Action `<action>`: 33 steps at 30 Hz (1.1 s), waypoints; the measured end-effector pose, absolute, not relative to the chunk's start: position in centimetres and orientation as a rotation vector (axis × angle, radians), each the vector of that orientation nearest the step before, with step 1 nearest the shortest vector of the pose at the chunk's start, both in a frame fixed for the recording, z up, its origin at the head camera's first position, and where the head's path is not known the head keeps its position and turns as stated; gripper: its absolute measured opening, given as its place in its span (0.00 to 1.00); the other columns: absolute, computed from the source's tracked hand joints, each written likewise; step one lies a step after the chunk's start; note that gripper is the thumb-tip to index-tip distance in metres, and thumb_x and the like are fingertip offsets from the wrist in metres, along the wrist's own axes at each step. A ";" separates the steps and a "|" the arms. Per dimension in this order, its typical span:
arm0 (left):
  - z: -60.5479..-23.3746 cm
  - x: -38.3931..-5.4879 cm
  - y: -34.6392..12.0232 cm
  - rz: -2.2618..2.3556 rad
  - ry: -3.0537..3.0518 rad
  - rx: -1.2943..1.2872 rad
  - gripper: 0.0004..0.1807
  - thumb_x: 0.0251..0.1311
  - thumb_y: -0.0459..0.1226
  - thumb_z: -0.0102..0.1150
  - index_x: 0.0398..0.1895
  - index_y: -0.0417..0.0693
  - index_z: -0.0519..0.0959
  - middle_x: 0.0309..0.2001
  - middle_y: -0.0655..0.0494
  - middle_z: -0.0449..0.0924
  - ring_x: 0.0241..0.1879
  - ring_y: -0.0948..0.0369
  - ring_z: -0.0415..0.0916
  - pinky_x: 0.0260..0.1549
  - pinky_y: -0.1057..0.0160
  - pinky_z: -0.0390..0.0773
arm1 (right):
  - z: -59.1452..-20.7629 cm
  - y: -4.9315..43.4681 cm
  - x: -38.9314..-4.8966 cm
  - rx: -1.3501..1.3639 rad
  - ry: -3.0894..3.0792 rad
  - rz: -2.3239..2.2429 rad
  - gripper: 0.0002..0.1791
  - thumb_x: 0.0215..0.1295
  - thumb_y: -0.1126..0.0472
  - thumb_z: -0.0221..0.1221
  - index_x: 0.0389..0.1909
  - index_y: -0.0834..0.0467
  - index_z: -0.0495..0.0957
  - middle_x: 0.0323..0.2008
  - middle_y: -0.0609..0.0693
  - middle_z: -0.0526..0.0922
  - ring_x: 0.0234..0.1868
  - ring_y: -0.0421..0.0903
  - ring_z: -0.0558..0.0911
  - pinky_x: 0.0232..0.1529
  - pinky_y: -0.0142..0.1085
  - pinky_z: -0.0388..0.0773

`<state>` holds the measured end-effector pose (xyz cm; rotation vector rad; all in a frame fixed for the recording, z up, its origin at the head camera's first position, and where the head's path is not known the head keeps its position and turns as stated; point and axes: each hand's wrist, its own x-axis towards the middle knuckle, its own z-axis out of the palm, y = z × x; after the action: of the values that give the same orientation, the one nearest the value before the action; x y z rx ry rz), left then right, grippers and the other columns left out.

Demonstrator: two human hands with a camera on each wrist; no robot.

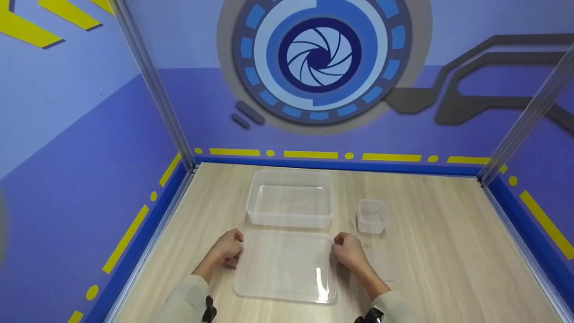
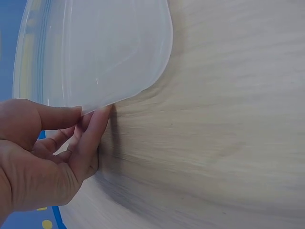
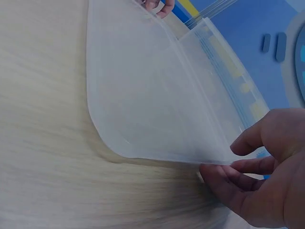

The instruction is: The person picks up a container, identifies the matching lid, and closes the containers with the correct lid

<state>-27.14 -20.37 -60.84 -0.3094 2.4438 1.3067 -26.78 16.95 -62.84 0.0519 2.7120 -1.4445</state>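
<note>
Your left hand [image 1: 228, 247] and right hand [image 1: 350, 252] grip the lid [image 1: 283, 265], apparently the lifting step; next, keep it level.

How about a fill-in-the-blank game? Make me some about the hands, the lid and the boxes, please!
1. In the head view, the left hand pinches the large, clear, rectangular plastic lid along its ____ edge.
2. Counting the right hand too, the lid is held by ____ hands.
3. In that view, the small, clear, squarish plastic box stands to the ____ of the large, clear, rectangular plastic box.
4. The pale brown tabletop has a pattern like ____ grain.

Missing words: left; two; right; wood.
</note>
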 end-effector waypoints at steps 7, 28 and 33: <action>-60.6 -27.3 -20.1 1.312 2.454 -0.328 0.19 0.55 0.19 0.50 0.50 0.40 0.75 0.25 0.51 0.76 0.18 0.61 0.69 0.16 0.60 0.78 | -62.5 17.2 -26.5 0.059 2.679 -1.479 0.07 0.62 0.70 0.58 0.39 0.68 0.80 0.25 0.53 0.80 0.20 0.43 0.79 0.21 0.35 0.77; -57.6 -26.4 -20.0 1.371 2.413 -0.262 0.06 0.78 0.37 0.55 0.49 0.43 0.74 0.21 0.55 0.70 0.19 0.61 0.64 0.18 0.63 0.69 | -60.2 17.3 -25.5 0.027 2.575 -1.587 0.16 0.63 0.71 0.58 0.50 0.75 0.78 0.31 0.56 0.77 0.21 0.49 0.81 0.20 0.36 0.77; -56.9 -26.3 -19.9 1.292 2.476 -0.230 0.07 0.77 0.38 0.56 0.48 0.43 0.74 0.24 0.53 0.71 0.20 0.60 0.67 0.19 0.62 0.72 | -59.4 17.1 -25.4 0.007 2.598 -1.585 0.17 0.63 0.70 0.58 0.50 0.76 0.79 0.32 0.56 0.78 0.19 0.47 0.81 0.19 0.34 0.76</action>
<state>-26.32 -19.86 -56.91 -0.2299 2.4761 1.2922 -25.44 17.14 -59.37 0.0067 2.5982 -1.5853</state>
